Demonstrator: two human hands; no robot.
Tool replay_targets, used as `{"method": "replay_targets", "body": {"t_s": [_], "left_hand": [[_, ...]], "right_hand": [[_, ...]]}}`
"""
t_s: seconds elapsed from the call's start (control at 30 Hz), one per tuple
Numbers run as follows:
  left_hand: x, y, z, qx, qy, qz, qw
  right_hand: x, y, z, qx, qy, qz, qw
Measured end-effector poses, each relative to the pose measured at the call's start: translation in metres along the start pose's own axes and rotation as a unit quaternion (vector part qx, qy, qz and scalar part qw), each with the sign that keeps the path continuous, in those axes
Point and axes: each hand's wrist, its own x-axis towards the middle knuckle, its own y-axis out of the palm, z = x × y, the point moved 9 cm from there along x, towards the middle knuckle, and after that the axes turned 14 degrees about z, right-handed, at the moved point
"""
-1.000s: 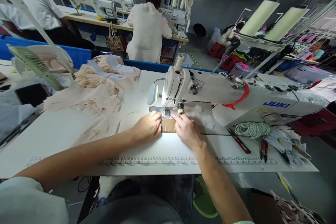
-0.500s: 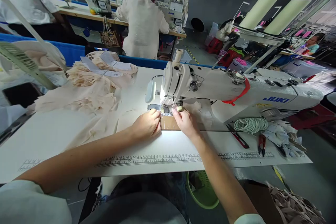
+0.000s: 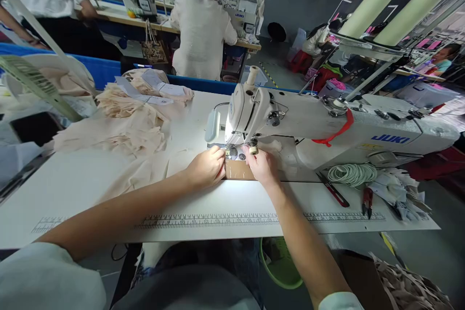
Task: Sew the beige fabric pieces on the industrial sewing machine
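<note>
The left hand (image 3: 206,168) rests on the tabletop (image 3: 90,184) with its fingers curled together, the fingertips pressing down at the left edge of a small tan piece (image 3: 238,171) that lies flat just in front of the needle area. The right hand (image 3: 262,167) sits on the right side of the same piece, fingers bunched and reaching to the far side, its fingertips right under the head of the white sewing machine (image 3: 327,131); whether it pinches anything there cannot be made out. The tan piece lies between the two hands, touching both, under the machine's bright lamp.

To the left of the left hand, pale peach fabric (image 3: 138,174) spreads over the tabletop, and farther left and farther back a pile of cut peach pieces (image 3: 127,116) is heaped up. A printed ruler strip (image 3: 218,222) runs along the near edge of the tabletop. To the right of the right hand, near the machine base, lie a coil of pale green cord (image 3: 351,173), a red-handled tool (image 3: 334,193) and red-handled snips (image 3: 367,199), with fabric scraps (image 3: 399,193) just beyond. Two large cream thread cones (image 3: 370,7) stand at the far right. At the far side, a person in a white top (image 3: 201,34) sits with their back turned at another machine.
</note>
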Motion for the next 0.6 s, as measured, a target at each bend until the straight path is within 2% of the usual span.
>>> {"method": "replay_targets", "body": {"t_s": [0.17,0.2,0.27,0.37,0.43,0.53,0.6], "left_hand": [[0.002,-0.001,0.006,-0.033,-0.007,0.003,0.999],[0.002,-0.002,0.014,-0.053,-0.02,0.01,0.998],[0.0,-0.006,0.041,-0.086,-0.093,0.028,0.992],[-0.015,-0.015,0.089,-0.082,-0.241,0.038,0.966],[-0.025,-0.018,0.106,-0.072,-0.299,0.061,0.95],[-0.035,-0.011,0.11,-0.122,-0.316,0.129,0.932],[-0.044,-0.008,0.103,-0.199,-0.287,0.153,0.925]], "right_hand": [[-0.005,-0.003,0.0,-0.015,-0.026,-0.013,0.999],[-0.008,-0.004,0.001,-0.022,-0.029,-0.014,0.999],[-0.017,-0.006,0.01,-0.029,-0.046,-0.008,0.998],[-0.035,-0.003,0.048,-0.023,-0.132,0.026,0.991],[-0.049,0.004,0.086,-0.037,-0.204,0.048,0.977],[-0.072,0.026,0.14,-0.076,-0.302,0.075,0.947],[-0.087,0.043,0.162,-0.08,-0.342,0.094,0.931]]}}
